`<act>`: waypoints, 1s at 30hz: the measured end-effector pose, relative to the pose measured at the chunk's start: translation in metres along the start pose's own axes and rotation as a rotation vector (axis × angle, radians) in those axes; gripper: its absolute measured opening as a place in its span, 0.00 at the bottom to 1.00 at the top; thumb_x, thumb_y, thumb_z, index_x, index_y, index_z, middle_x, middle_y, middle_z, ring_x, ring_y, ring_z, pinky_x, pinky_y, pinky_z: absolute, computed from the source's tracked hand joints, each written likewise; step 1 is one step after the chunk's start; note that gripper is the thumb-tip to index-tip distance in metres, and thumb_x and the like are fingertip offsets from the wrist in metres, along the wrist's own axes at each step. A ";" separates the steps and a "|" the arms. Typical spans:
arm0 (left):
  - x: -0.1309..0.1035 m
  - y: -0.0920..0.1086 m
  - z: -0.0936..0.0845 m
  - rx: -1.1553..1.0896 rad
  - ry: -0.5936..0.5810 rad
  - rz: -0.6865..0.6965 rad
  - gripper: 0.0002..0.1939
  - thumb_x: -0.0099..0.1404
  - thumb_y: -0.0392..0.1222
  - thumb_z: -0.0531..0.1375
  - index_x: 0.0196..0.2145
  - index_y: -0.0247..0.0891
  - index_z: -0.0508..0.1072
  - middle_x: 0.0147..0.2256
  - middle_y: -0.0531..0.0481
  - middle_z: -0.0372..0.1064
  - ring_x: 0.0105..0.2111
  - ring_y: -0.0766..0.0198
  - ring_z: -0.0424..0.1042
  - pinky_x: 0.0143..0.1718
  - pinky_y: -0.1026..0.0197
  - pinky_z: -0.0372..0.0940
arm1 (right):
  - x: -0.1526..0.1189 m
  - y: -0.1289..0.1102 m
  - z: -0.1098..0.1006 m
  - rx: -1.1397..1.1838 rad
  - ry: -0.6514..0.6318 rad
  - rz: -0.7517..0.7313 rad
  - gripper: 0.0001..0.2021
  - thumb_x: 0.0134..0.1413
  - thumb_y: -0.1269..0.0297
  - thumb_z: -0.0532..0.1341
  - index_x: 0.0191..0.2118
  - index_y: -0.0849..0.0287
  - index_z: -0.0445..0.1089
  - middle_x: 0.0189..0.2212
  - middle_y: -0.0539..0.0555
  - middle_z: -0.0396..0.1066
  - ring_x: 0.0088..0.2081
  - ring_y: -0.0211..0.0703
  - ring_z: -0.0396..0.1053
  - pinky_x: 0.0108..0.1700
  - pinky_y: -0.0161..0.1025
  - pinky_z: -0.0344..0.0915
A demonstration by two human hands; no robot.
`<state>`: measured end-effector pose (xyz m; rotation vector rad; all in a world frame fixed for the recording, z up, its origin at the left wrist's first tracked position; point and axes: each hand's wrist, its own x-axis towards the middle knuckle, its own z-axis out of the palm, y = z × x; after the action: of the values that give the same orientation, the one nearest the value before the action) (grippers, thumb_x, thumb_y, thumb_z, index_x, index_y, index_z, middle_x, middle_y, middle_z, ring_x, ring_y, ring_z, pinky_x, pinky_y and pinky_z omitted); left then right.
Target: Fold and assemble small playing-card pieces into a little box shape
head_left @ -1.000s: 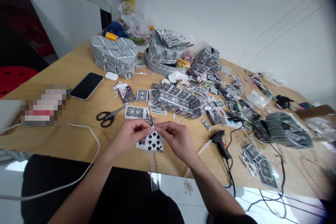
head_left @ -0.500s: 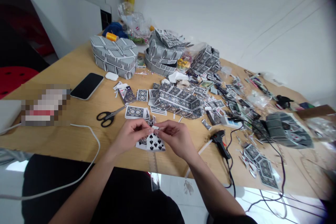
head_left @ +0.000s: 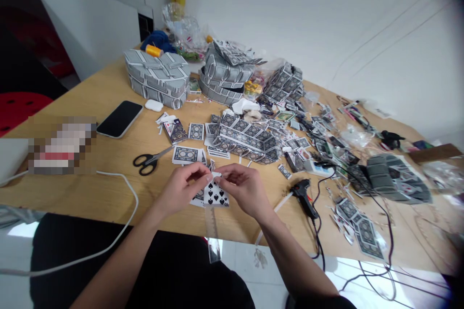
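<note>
A playing card with black spades (head_left: 216, 196) lies face up at the table's front edge, its upper end pinched between my two hands. My left hand (head_left: 186, 184) has thumb and index finger together at its top left. My right hand (head_left: 242, 186) pinches the top right. Another card (head_left: 197, 198) shows under it on the left. A clear ruler (head_left: 211, 227) pokes out below, over the edge. Patterned cards (head_left: 186, 154) lie just beyond my left hand, beside black scissors (head_left: 150, 160). Behind is an open box made of cards (head_left: 248, 139).
A glue gun (head_left: 305, 197) with a black cable lies right of my right hand. A phone (head_left: 120, 119) and white cable (head_left: 126, 222) are on the left. Card-covered boxes (head_left: 157, 77) stand at the back; loose cards (head_left: 362, 227) and scraps spread over the right side.
Both hands remain at the spades card. The fingertips have parted slightly at its upper end, and the card has shifted a little to the right.
</note>
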<state>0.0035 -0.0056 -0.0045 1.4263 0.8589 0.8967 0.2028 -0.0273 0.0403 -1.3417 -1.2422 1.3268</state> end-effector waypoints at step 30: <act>-0.002 0.008 -0.003 0.023 -0.012 0.061 0.15 0.74 0.47 0.59 0.31 0.38 0.71 0.28 0.53 0.69 0.29 0.65 0.67 0.30 0.64 0.61 | 0.004 -0.004 -0.004 -0.011 0.052 -0.009 0.13 0.50 0.57 0.76 0.39 0.59 0.82 0.26 0.51 0.76 0.25 0.36 0.68 0.29 0.36 0.65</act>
<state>-0.0005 -0.0066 0.0031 1.4831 0.8230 0.9253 0.2065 -0.0228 0.0435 -1.3686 -1.2207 1.2722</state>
